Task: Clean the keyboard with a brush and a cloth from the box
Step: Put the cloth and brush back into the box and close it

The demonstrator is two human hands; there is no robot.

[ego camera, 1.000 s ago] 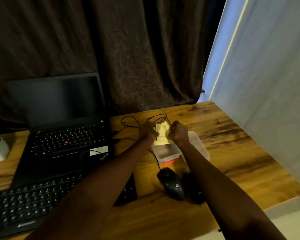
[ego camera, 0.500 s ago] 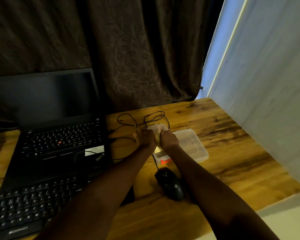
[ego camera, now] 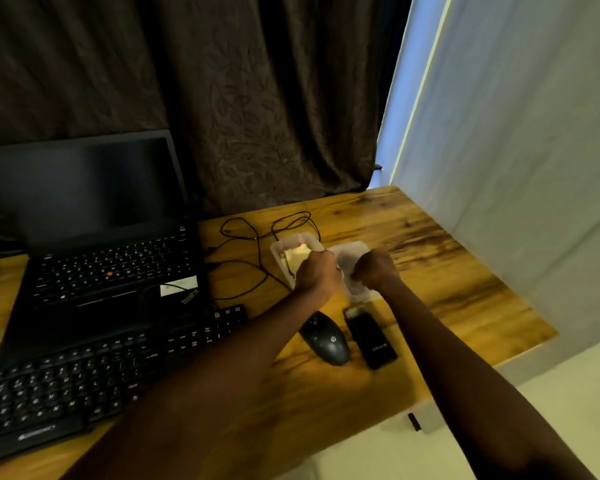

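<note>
A clear plastic box [ego camera: 278,251] stands on the desk behind the mouse, with a folded yellow cloth [ego camera: 296,258] inside it. My left hand [ego camera: 317,276] is over the near half of the box, fingers closed on the near end of the cloth. The box's clear lid [ego camera: 352,251] lies just to the right, and my right hand [ego camera: 374,270] rests on it with fingers curled at its edge. A black brush [ego camera: 369,336] lies flat on the desk by the mouse, bristles pointing away. The black keyboard [ego camera: 84,382] is at lower left, partly under my left forearm.
A black mouse [ego camera: 324,337] sits between the keyboard and the brush, its cable [ego camera: 257,237] looping behind the box. An open laptop [ego camera: 111,271] stands behind the keyboard. The desk edge [ego camera: 499,362] runs close on the right. A dark curtain hangs behind.
Both hands held the yellow cloth raised over the box; the cloth now lies in the box under my left hand. My right hand has shifted right onto the lid. The brush has come into view.
</note>
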